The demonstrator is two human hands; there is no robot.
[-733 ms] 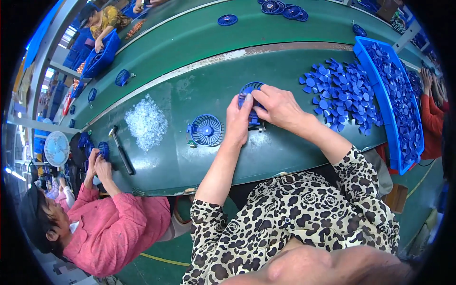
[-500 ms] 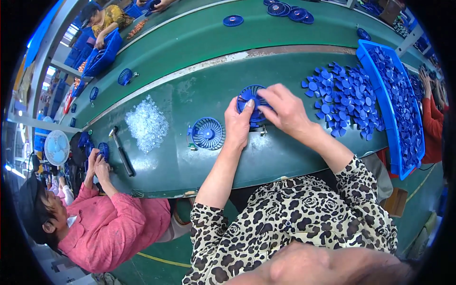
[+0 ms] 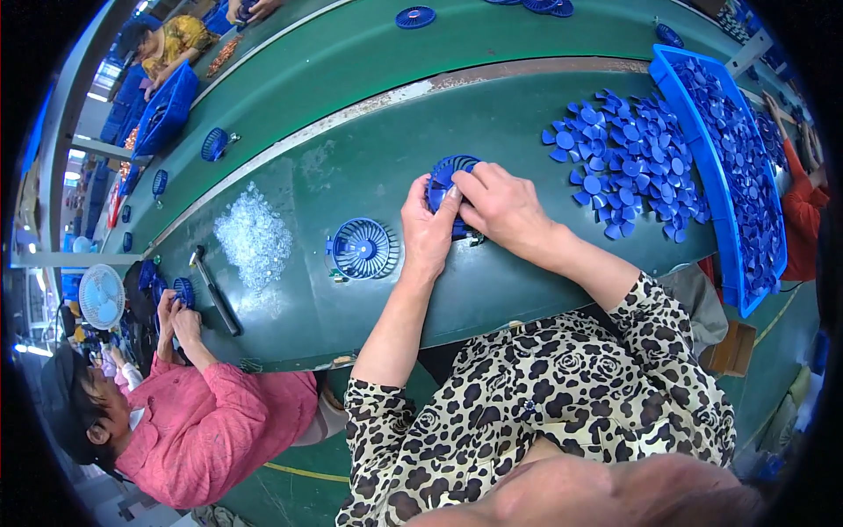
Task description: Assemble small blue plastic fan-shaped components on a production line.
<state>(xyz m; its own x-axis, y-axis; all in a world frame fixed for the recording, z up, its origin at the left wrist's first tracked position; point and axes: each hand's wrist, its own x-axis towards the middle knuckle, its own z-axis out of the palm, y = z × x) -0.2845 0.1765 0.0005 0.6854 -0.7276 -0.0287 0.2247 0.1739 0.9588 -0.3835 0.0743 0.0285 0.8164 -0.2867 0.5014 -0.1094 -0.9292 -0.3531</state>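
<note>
- A round blue fan housing [image 3: 453, 164] was in the person's hands, just above the middle of the frame.
- The left hand [image 3: 425, 232] gripped its left side, thumb laid across the front.
- The right hand [image 3: 507, 209] had just closed in again from its looser spread half a second earlier, so this piece seemed still in work; whether its bent fingers pinched a small part could not be told.
- Left of centre, a second housing [image 3: 363, 249] lay apart, with clear pieces [image 3: 254, 235] and a hammer [image 3: 216, 292] farther left.
- At upper right, blue fan blades [image 3: 622, 158] lay heaped beside a blue tray [image 3: 702, 167].
</note>
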